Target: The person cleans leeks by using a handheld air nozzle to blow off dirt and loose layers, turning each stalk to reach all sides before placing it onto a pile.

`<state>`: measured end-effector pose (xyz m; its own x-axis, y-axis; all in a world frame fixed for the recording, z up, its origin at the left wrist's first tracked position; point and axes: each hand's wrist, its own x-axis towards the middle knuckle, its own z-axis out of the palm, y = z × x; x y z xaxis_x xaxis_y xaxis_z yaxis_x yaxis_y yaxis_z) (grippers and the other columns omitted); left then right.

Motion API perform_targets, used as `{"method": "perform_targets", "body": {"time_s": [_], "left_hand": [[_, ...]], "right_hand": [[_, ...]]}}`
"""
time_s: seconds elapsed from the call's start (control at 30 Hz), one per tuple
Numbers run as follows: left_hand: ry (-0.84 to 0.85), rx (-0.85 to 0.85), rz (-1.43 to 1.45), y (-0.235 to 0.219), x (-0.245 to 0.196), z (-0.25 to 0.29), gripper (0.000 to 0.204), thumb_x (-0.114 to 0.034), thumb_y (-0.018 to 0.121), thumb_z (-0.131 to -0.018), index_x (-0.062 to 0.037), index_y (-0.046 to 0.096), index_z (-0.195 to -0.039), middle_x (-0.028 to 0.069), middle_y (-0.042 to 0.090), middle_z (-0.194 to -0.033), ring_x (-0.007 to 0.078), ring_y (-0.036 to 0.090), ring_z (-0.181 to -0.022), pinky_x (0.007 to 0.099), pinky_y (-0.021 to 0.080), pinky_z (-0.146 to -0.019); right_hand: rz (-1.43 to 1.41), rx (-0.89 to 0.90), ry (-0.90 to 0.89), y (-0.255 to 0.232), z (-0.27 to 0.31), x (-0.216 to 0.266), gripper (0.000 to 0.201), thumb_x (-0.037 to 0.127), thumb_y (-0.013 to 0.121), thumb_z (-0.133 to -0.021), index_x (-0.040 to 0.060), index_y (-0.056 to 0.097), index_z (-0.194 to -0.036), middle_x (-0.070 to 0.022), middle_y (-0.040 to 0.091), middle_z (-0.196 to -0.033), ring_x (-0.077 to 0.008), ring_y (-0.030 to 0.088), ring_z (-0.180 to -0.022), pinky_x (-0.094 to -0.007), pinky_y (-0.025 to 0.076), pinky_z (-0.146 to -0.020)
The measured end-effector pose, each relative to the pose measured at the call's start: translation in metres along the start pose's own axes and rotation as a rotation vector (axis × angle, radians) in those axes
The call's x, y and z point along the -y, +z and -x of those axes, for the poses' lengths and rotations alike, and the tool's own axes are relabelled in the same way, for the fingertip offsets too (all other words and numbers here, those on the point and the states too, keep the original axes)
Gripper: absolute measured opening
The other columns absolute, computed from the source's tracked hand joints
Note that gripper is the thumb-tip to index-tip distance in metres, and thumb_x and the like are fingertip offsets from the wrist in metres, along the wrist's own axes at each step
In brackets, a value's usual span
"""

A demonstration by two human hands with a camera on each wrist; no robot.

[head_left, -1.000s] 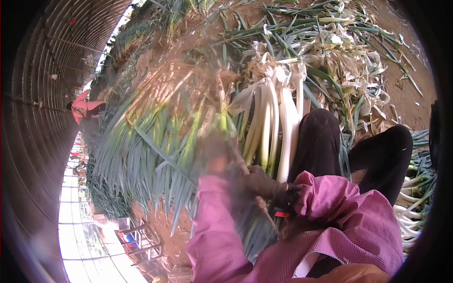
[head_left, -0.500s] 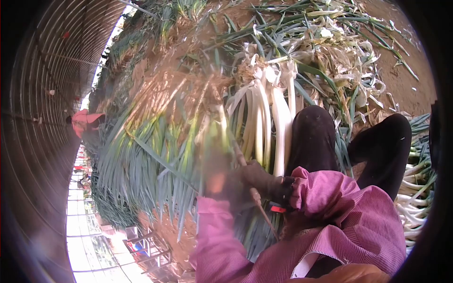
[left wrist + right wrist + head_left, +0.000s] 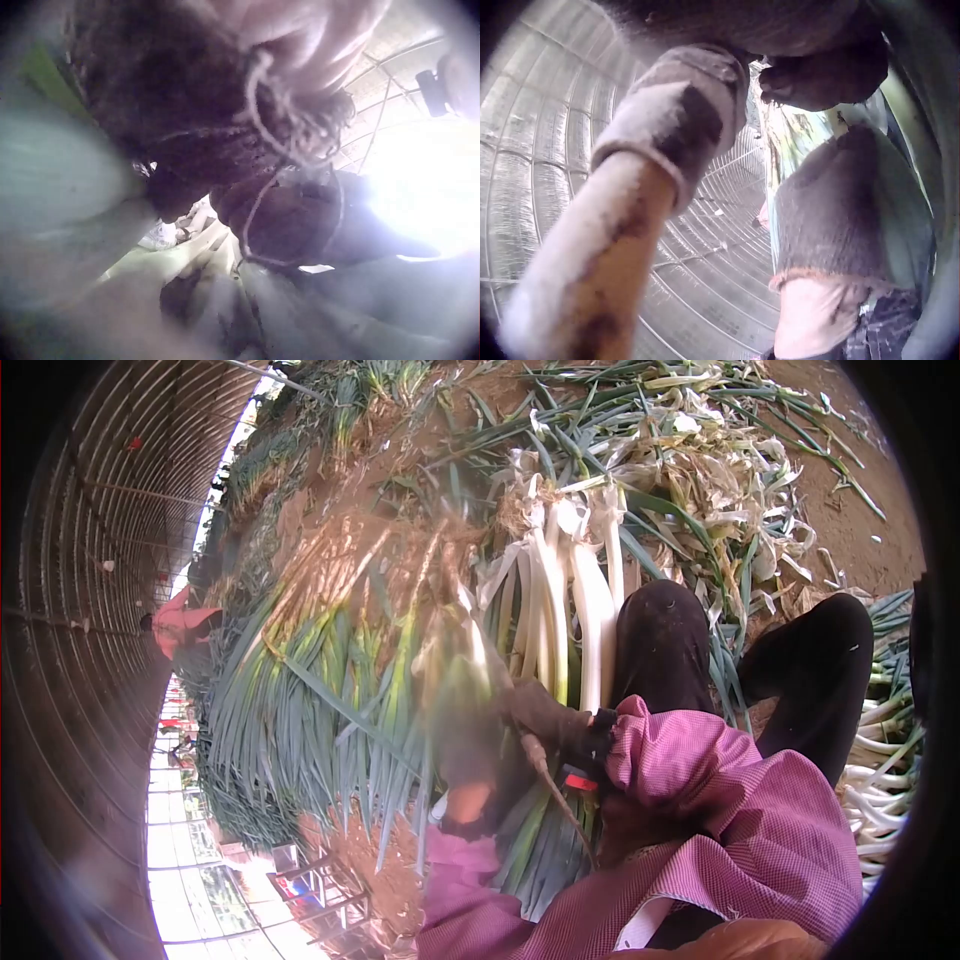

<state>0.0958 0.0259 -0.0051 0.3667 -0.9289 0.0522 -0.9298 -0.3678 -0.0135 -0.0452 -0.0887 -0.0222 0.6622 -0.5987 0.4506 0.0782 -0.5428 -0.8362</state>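
My left hand (image 3: 470,745), in a dark fabric glove, grips a green onion (image 3: 476,645); a smudge on the lens blurs this spot. Its pale shaft points away from me and its green leaves (image 3: 535,850) trail toward my lap. My right hand (image 3: 548,715), also gloved, holds a slim tube (image 3: 536,752) with a thin tail running down to my lap. In the right wrist view this tube (image 3: 592,262) is tan with a pale collar, and the left glove (image 3: 836,210) is close beside it. In the left wrist view a dark glove (image 3: 165,82) hides most of the work.
Untrimmed green onions (image 3: 310,670) lie in a wide row on the left. White peeled stalks (image 3: 590,610) lie by my knee (image 3: 665,645). Stripped skins (image 3: 740,500) are heaped beyond, and more white onions (image 3: 875,800) lie on the far right. Another person (image 3: 183,625) is at the far left.
My left hand has drawn down toward my lap along the green onion, whose shaft now looks whiter. The right hand stays round the tube, slightly lower. The head view has shifted a little.
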Motion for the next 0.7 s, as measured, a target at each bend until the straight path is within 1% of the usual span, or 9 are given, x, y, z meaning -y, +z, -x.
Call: {"method": "perform_targets", "body": {"time_s": [0.1,0.2,0.3,0.4,0.5,0.57,0.6,0.67,0.7], "left_hand": [[-0.014,-0.047,-0.021,0.006,0.001,0.012,0.034,-0.037,0.051,-0.083,-0.0082,0.056,-0.101,0.0215,0.062,-0.084,0.0410,0.060,-0.076,0.0492,0.047,-0.065],[0.078,0.011,-0.067,0.000,0.001,0.021,0.036,-0.037,0.050,-0.084,-0.0095,0.053,-0.106,0.0222,0.062,-0.084,0.0415,0.060,-0.077,0.0498,0.047,-0.065],[0.077,0.066,-0.067,-0.004,0.001,0.033,0.039,-0.036,0.050,-0.084,-0.0110,0.049,-0.114,0.0226,0.062,-0.083,0.0420,0.060,-0.077,0.0501,0.047,-0.064],[0.080,0.074,-0.014,0.003,0.008,0.041,0.043,-0.035,0.050,-0.084,-0.0119,0.046,-0.120,0.0226,0.062,-0.083,0.0426,0.060,-0.075,0.0505,0.047,-0.064],[0.086,0.104,0.005,0.006,0.011,0.038,0.045,-0.034,0.050,-0.083,-0.0123,0.044,-0.123,0.0220,0.062,-0.082,0.0417,0.061,-0.075,0.0501,0.047,-0.063],[0.039,0.200,-0.019,0.002,0.002,0.026,0.048,-0.034,0.049,-0.084,-0.0103,0.042,-0.125,0.0222,0.056,-0.098,0.0405,0.055,-0.089,0.0473,0.044,-0.074],[-0.007,0.283,-0.042,-0.010,-0.015,0.012,0.050,-0.033,0.048,-0.085,-0.0082,0.041,-0.127,0.0228,0.048,-0.114,0.0399,0.049,-0.104,0.0449,0.040,-0.085],[0.041,0.214,-0.125,-0.008,-0.017,-0.001,0.047,-0.031,0.048,-0.084,-0.0078,0.044,-0.125,0.0219,0.049,-0.112,0.0383,0.049,-0.101,0.0427,0.040,-0.083],[0.142,0.059,-0.184,0.008,-0.001,-0.008,0.042,-0.029,0.050,-0.083,-0.0096,0.048,-0.120,0.0205,0.056,-0.095,0.0373,0.055,-0.084,0.0430,0.044,-0.070]], "right_hand": [[0.088,0.044,-0.025,-0.002,-0.006,-0.004,0.015,0.016,0.057,-0.070,0.0122,0.062,-0.083,-0.0116,0.059,-0.069,-0.0304,0.059,-0.064,-0.0375,0.046,-0.057],[-0.105,0.006,0.048,0.011,-0.015,-0.024,0.015,0.017,0.058,-0.069,0.0115,0.062,-0.082,-0.0124,0.059,-0.068,-0.0305,0.059,-0.064,-0.0387,0.047,-0.058],[-0.132,-0.149,-0.150,0.014,-0.024,-0.041,0.017,0.018,0.059,-0.069,0.0112,0.062,-0.084,-0.0126,0.060,-0.071,-0.0315,0.059,-0.066,-0.0392,0.047,-0.059],[-0.218,-0.063,-0.040,0.021,-0.035,-0.054,0.019,0.017,0.058,-0.069,0.0110,0.062,-0.087,-0.0136,0.061,-0.074,-0.0329,0.059,-0.069,-0.0386,0.047,-0.061],[-0.237,-0.048,0.063,0.022,-0.042,-0.060,0.023,0.019,0.058,-0.070,0.0110,0.062,-0.091,-0.0141,0.061,-0.075,-0.0330,0.059,-0.070,-0.0379,0.047,-0.061],[-0.156,-0.014,0.080,0.021,-0.044,-0.055,0.024,0.019,0.057,-0.071,0.0108,0.062,-0.093,-0.0138,0.061,-0.075,-0.0324,0.060,-0.070,-0.0374,0.047,-0.062],[-0.153,0.030,0.112,0.020,-0.042,-0.051,0.024,0.018,0.057,-0.072,0.0107,0.062,-0.094,-0.0133,0.061,-0.075,-0.0316,0.060,-0.071,-0.0369,0.048,-0.062],[-0.198,0.137,0.204,0.019,-0.036,-0.041,0.023,0.017,0.056,-0.074,0.0107,0.062,-0.096,-0.0121,0.062,-0.076,-0.0300,0.061,-0.072,-0.0360,0.048,-0.064],[-0.242,0.198,0.265,0.017,-0.033,-0.036,0.023,0.016,0.056,-0.076,0.0107,0.062,-0.097,-0.0113,0.062,-0.076,-0.0290,0.061,-0.073,-0.0355,0.049,-0.065]]}}
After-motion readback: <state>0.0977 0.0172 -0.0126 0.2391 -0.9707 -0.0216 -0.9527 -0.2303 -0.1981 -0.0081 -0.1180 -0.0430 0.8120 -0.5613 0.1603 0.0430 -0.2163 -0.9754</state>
